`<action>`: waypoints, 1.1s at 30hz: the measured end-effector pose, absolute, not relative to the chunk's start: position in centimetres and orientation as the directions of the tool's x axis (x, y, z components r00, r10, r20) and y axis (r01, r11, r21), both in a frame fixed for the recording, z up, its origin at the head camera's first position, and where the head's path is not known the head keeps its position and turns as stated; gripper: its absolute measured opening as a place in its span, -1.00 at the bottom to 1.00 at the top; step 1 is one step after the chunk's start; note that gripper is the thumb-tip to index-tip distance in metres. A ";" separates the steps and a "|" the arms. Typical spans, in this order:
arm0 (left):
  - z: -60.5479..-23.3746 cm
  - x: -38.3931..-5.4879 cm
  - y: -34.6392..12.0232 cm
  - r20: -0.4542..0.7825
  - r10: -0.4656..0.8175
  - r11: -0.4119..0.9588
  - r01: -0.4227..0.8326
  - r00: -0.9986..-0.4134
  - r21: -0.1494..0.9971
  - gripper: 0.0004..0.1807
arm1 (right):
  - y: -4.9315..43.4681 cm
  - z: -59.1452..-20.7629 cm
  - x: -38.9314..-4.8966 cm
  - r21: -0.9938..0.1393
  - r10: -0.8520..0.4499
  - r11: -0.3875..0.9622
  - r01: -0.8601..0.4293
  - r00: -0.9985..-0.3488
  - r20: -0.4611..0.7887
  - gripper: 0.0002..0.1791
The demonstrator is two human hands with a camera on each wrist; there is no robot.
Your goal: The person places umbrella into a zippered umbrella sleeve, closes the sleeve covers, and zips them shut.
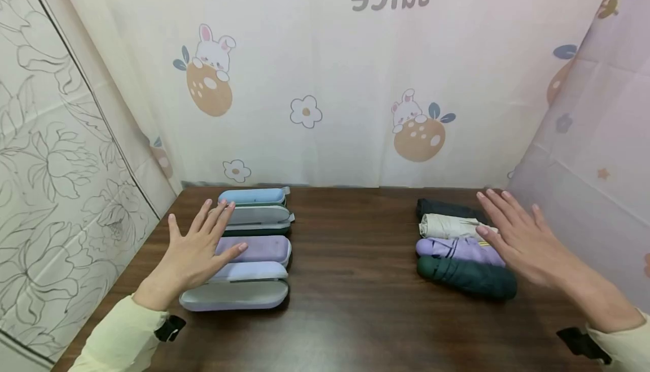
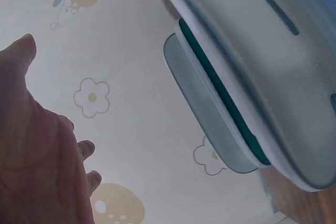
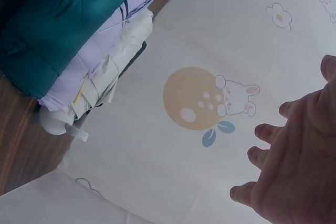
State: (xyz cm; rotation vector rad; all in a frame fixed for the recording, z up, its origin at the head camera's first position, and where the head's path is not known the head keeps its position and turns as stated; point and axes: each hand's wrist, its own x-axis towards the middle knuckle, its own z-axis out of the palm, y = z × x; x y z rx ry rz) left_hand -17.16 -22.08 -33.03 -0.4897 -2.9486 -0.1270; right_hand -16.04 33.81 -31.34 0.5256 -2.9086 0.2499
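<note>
My left hand (image 1: 195, 256) is held with fingers spread over a row of long zip cases at the left. From back to front they are a blue case (image 1: 254, 195), a grey case (image 1: 261, 214), a purple case (image 1: 266, 248) and a pale lavender case (image 1: 238, 296) with a grey face towards me. My right hand (image 1: 530, 242), fingers extended, hovers by the right ends of folded umbrellas: black (image 1: 447, 209), white (image 1: 444, 226), lavender (image 1: 452, 249) and dark green (image 1: 464, 276). Neither hand holds anything. A white knob handle (image 3: 52, 121) shows in the right wrist view.
Both rows lie on a dark brown wooden table (image 1: 350, 281), with bare wood between them. A pale curtain (image 1: 315, 39) printed with rabbits and flowers hangs along the back edge and the right side. A flower-patterned panel (image 1: 61, 157) stands at the left.
</note>
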 end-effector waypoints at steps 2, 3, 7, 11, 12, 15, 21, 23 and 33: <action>-33.2 -17.1 -22.1 0.155 0.313 0.944 0.325 -0.937 0.061 -0.06 | 33.8 -31.5 -16.1 -0.138 -0.330 0.923 -0.359 -0.923 0.196 -0.25; -33.2 -17.0 -22.1 0.152 0.312 0.944 0.324 -0.938 0.061 -0.06 | 33.8 -31.6 -16.1 -0.141 -0.328 0.923 -0.357 -0.924 0.194 -0.25; -33.3 -16.9 -22.1 0.154 0.312 0.944 0.325 -0.937 0.063 -0.06 | 33.9 -31.5 -16.1 -0.143 -0.321 0.925 -0.352 -0.926 0.200 -0.25; -33.4 -16.8 -22.2 0.147 0.318 0.940 0.332 -0.937 0.082 -0.08 | 34.0 -31.8 -16.0 -0.137 -0.332 0.921 -0.364 -0.920 0.209 -0.25; -33.5 -16.8 -22.2 0.140 0.323 0.936 0.338 -0.936 0.097 -0.09 | 34.1 -31.9 -16.0 -0.138 -0.337 0.919 -0.369 -0.918 0.210 -0.24; -33.7 -16.7 -22.4 0.116 0.350 0.918 0.365 -0.930 0.154 -0.12 | 34.2 -32.4 -16.0 -0.141 -0.361 0.908 -0.395 -0.907 0.215 -0.23; -35.2 -16.8 -23.1 0.097 0.417 0.879 0.428 -0.904 0.211 -0.28 | 34.3 -33.7 -16.4 -0.158 -0.428 0.868 -0.471 -0.870 0.243 -0.19; -35.9 -16.8 -23.3 0.091 0.432 0.873 0.441 -0.897 0.208 -0.35 | 34.4 -34.1 -16.6 -0.160 -0.450 0.854 -0.495 -0.858 0.248 -0.17; -38.5 -16.3 -24.2 0.082 0.476 0.850 0.482 -0.876 0.215 -0.43 | 34.8 -37.0 -17.0 -0.103 -0.494 0.838 -0.535 -0.826 0.273 -0.21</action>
